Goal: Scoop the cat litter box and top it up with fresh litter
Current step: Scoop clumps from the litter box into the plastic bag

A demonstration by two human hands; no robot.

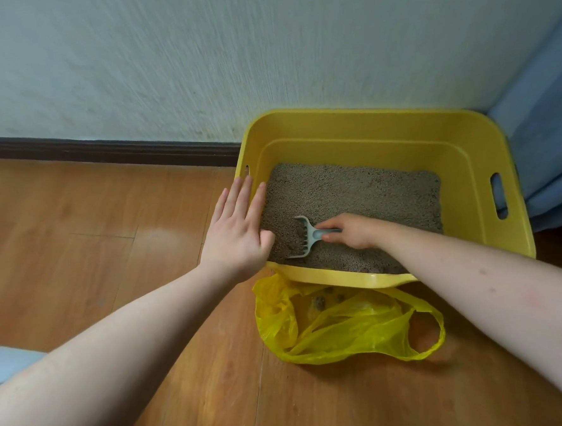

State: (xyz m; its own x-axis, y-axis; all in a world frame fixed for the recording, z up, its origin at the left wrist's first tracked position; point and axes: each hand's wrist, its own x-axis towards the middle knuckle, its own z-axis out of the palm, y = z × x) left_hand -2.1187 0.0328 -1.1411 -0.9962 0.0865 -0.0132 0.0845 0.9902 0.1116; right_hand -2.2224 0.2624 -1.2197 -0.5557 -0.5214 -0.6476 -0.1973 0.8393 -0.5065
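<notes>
- Against the wall, in the corner of the wood floor [111,256], the yellow litter box [467,155] is sitting with a blue fabric [545,150] just beside its right wall; the box is holding a shallow, uneven bed of grey-brown litter [354,192].
- In front of the box's near rim, a yellow plastic bag [339,327] is lying open-mouthed on the floor, touching or just under the rim; a few dark clumps are showing inside it. Judgement: it is lying close so scooped waste travels a short way.
- The left hand [238,228] is resting with fingers straight and together against the box's left rim, holding nothing; probably it is steadying the box against the scoop's push.
- The right hand [356,229] is gripping the handle of the grey slotted scoop [302,238], fingers curled round it.
- The scoop's tines are lying in the litter near the front-left corner, loaded with granules. Judgement: scooping is under way; no fresh litter supply is in view.
</notes>
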